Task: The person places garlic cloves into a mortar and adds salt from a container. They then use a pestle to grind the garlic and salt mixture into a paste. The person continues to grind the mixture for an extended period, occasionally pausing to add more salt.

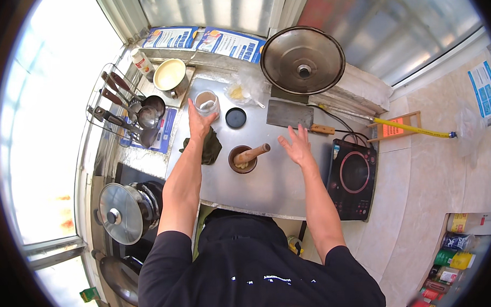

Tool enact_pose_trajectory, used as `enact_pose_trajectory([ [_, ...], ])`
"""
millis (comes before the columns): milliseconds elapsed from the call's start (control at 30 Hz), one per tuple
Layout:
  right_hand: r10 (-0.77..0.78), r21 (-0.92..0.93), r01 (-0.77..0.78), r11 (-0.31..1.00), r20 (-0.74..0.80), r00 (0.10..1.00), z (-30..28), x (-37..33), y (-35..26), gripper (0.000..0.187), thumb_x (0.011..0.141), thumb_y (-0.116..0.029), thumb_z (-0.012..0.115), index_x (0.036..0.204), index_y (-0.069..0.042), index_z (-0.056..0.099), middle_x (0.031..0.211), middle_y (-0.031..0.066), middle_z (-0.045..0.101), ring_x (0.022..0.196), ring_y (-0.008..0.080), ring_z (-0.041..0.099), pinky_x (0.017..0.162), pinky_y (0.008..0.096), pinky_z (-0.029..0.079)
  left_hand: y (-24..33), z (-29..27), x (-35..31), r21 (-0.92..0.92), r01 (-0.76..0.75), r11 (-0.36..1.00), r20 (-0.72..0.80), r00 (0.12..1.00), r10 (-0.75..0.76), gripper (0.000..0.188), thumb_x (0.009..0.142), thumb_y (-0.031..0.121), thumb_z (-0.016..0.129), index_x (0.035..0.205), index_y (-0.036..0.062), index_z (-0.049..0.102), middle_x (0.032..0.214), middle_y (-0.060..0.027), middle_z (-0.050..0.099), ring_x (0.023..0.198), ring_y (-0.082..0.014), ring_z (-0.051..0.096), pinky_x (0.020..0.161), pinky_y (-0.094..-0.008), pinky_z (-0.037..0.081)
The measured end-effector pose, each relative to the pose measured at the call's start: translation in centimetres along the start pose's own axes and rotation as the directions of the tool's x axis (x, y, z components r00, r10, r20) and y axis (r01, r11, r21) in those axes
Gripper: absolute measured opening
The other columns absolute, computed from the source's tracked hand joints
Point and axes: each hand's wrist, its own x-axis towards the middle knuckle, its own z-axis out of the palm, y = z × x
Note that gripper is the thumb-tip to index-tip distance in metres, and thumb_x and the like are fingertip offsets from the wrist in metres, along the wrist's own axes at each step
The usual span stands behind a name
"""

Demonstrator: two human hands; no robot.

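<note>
Left hand (201,124) round jar (206,104), 11 o'clock of mortar (231,160), closure unclear | right hand (297,147) spread, empty, 3 o'clock | jar best gripped low, upright

head: left fisheye | above metal counter (279,190) | faces down | near, wide

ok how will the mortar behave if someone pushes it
The brown mortar may slide, since the metal tabletop looks smooth. Its wooden pestle leans out past the rim, so it could swing or fall out.
</note>
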Motion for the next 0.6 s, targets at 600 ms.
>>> enact_pose_trajectory([
  [600, -0.085, -0.080, 0.056, 0.995, -0.435, 0.896, -2.5, 1.0, -3.4, 0.070, 0.096, -0.030, 0.080, 0.156, -0.004, 0.054, 0.161, 0.0275, 0.049, 0.151, 0.0436, 0.045, 0.126, 0.0495, 0.036, 9.9, -5.4, -2.7, 0.118, -0.406, 0.906, -0.076, 0.906, 0.416, 0.102, 0.068, 0.014, 0.096, 0.154, 0.0097, 0.040, 0.150, -0.0194, 0.041, 0.140, -0.0424, 0.049, 0.116, -0.0479, 0.048],
])
